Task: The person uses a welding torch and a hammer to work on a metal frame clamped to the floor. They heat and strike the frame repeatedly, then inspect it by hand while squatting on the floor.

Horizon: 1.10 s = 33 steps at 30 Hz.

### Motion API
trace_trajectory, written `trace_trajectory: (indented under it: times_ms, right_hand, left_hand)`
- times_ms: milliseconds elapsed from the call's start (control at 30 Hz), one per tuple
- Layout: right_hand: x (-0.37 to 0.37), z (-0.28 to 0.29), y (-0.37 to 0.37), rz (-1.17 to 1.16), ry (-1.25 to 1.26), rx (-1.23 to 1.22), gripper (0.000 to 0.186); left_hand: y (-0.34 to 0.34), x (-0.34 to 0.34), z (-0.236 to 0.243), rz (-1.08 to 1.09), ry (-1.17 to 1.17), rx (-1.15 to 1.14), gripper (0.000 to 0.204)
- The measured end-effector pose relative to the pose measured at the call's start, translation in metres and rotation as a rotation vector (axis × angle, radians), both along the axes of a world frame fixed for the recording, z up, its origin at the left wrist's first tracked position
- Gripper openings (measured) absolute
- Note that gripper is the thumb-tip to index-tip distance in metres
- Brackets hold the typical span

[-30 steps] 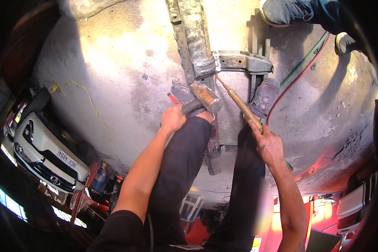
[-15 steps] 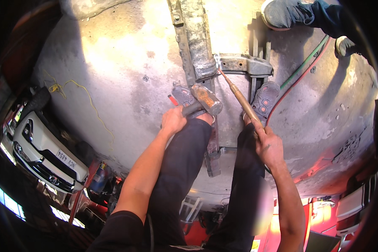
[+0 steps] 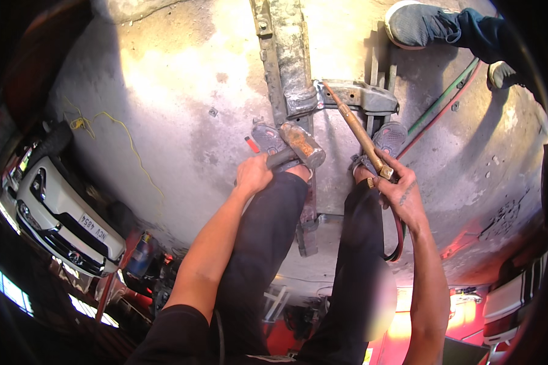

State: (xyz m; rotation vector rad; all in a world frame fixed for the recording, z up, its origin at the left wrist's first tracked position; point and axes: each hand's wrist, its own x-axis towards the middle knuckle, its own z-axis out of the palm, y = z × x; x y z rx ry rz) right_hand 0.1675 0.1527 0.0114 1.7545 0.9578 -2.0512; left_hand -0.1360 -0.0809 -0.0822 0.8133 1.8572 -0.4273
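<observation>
Left hand (image 3: 254, 176): fingers round hammer (image 3: 302, 145) handle, over floor (image 3: 189, 140) — likely head-heavy, grip shaft. Right hand (image 3: 405, 191): fingers round brass-coloured torch (image 3: 358, 129) — stiff, probably hot-tipped, hold rear; tip near bracket's (image 3: 353, 93) upper-left corner.

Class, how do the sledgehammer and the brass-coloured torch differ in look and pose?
The sledgehammer has a blocky, rust-patched head; the torch is slender and tapers to a tip. From the left hand, the sledgehammer slants up and rightward in view; from the right hand, the torch slants up and leftward. Both are held one-handed.
</observation>
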Motion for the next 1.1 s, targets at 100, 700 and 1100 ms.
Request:
trace_trajectory:
  times_ms: [100,700,1100]
  right_hand:
    - [-0.0014,0.0021,0.0041,0.010,-0.005,-0.014,0.059]
    - [0.0000,-0.0035,0.0036,-0.011,0.012,0.001,0.057]
    - [0.0014,-0.0030,0.0068,-0.040,0.002,-0.020,0.056]
  left_hand:
    - [-0.0008,-0.0007,-0.0010,-0.006,-0.005,0.005,0.023]
    - [-0.0010,-0.0026,-0.0032,-0.020,-0.011,-0.027,0.026]
    - [0.0023,-0.0020,-0.0022,-0.020,-0.014,-0.017,0.026]
